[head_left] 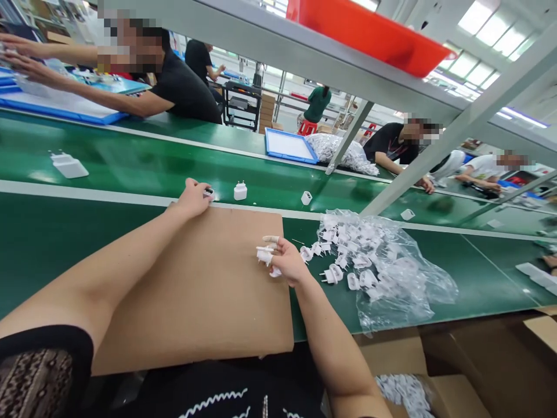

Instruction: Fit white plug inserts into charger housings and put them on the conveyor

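Two chargers with pins, one upright on the belt (152,157) beyond the cardboard sheet (209,290) and one (70,167) lying farther left, are judged to be complete. Two cases on the belt, one (306,198) near the sheet's far right corner and one (407,215) farther right, show no pins and are judged to be unfinished.

At the sheet's far edge, a white case (209,195) is gripped by the bent fingers of the left hand (191,200); whether it is lifted or resting cannot be told. A white plug head (263,254) is pinched between the thumb and fingers of the right hand (285,261), above the sheet near its right edge. A second white piece (275,271) is partly hidden beneath that hand.

A large supply is left: many loose plug heads are contained in the clear bag (424,284), which is laid on the tabletop (483,278) right of the sheet, with its near side at the tabletop's near edge. Some pieces are spilled from its left side. Below that edge, white items (404,392) are held in a carton (456,392). On the shelf above, a red bin (369,38) is placed; its contents cannot be seen.
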A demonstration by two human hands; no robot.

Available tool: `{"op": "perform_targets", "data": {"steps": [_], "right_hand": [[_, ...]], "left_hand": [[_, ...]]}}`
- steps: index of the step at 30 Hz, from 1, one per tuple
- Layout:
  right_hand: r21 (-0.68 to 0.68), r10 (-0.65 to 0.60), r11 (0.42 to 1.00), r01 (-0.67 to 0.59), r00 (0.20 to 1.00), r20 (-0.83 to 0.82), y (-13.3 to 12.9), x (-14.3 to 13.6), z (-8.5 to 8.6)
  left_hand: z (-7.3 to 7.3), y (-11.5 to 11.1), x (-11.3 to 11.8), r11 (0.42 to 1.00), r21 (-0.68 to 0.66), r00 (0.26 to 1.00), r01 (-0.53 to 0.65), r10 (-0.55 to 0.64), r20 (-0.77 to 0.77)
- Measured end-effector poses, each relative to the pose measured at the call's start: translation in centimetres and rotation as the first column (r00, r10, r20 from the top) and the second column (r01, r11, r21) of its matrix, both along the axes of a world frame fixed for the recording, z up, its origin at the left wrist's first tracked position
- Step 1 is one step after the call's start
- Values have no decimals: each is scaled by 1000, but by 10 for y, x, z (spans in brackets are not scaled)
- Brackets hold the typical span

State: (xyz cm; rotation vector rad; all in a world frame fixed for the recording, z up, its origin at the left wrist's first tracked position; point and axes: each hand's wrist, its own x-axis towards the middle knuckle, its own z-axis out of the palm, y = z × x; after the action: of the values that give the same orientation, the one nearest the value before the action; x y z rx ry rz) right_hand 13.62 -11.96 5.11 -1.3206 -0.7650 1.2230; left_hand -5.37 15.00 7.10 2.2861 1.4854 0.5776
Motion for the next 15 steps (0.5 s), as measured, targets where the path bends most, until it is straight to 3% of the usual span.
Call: {"op": "perform_targets", "data": {"steps": [3,6,10,12,15], "right_hand": [[48,-103,995,93,955,278,2,1,-7],[145,-189,981,131,827,529,1,2,-10],[182,-179,980,82,761,623,-3,5,-9],[137,-135,989,61,755,641,-4,7,-7],[75,-75,997,31,725,684,-7,9,-3]], "left_hand": [[9,-26,-6,994,102,995,47,-56,86],[9,-71,-6,953,117,949,278,-292,122],[-9,-129,1,846,12,845,533,-533,46],[-20,-146,4,814,35,812,580,-581,57],[-34,-154,5,817,20,800,576,-569,189]]}}
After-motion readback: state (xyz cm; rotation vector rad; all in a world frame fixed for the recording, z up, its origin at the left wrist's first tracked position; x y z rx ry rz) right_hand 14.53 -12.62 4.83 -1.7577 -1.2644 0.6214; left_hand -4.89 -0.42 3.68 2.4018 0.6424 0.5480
